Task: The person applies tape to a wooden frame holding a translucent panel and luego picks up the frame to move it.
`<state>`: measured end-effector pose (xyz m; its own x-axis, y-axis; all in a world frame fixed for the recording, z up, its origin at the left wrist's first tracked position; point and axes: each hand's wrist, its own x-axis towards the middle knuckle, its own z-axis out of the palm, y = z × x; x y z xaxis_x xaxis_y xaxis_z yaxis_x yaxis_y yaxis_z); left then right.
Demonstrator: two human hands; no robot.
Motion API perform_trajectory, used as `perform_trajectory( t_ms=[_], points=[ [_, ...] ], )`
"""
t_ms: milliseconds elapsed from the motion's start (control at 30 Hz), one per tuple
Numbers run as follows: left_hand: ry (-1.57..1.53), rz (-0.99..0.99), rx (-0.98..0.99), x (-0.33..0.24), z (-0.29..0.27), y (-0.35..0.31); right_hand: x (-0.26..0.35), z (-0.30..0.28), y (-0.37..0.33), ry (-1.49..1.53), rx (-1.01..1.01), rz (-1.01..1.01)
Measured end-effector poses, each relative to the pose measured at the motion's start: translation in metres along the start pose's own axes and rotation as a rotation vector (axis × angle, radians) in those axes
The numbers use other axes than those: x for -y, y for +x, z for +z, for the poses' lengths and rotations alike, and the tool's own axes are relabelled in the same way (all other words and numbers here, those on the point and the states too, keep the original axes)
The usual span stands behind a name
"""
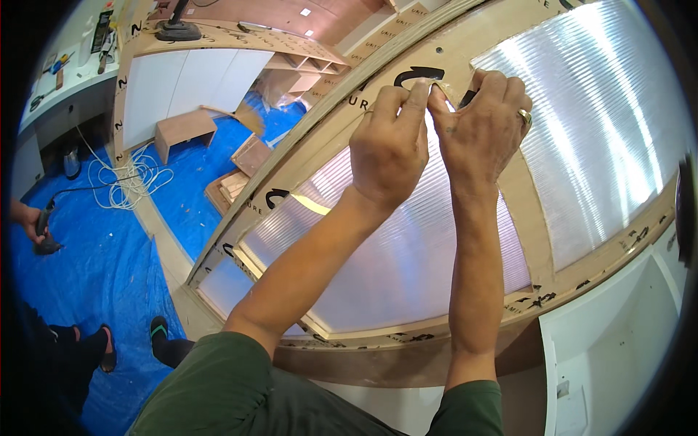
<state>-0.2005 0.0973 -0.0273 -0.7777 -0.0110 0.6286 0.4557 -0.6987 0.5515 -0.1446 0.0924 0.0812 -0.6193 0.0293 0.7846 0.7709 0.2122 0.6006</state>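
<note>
Both my arms reach over a wooden frame (525, 178) set with translucent ribbed panels. My left hand (389, 152) is closed in a pinch at the upper edge of the middle ribbed panel (385, 254); whatever its fingertips hold is too small to name. Close beside it, my right hand (476, 138) curls around a small black object (467, 97), mostly covered by the fingers. The two hands' fingertips nearly meet at the panel's corner. A larger ribbed panel (582, 138) shines to the right of my right hand.
At the left edge, another person's hand (30, 220) grips a dark corded tool (45, 236). Blue sheeting (94, 283) covers the floor, with a coiled white cable (129, 178), a wooden box (183, 134) and a brush (247, 116). A white cabinet (614, 327) stands lower right.
</note>
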Motion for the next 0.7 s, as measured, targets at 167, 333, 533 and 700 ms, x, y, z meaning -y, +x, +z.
perform_trajectory(
  t_ms=[167, 333, 533, 700],
  points=[
    [0.206, 0.201, 0.083, 0.007, -0.007, 0.006, 0.002, -0.005, 0.000, 0.022, 0.019, 0.022],
    [0.269, 0.312, 0.202, 0.010, -0.015, 0.031, 0.004, -0.003, -0.002, 0.013, 0.037, 0.039],
    [0.045, 0.421, 0.236, 0.022, -0.018, 0.042, -0.004, -0.004, -0.001, 0.060, 0.040, 0.051],
    [0.103, 0.561, 0.300, 0.029, -0.023, 0.043, -0.003, -0.001, -0.001, 0.063, 0.031, 0.076]
  ],
)
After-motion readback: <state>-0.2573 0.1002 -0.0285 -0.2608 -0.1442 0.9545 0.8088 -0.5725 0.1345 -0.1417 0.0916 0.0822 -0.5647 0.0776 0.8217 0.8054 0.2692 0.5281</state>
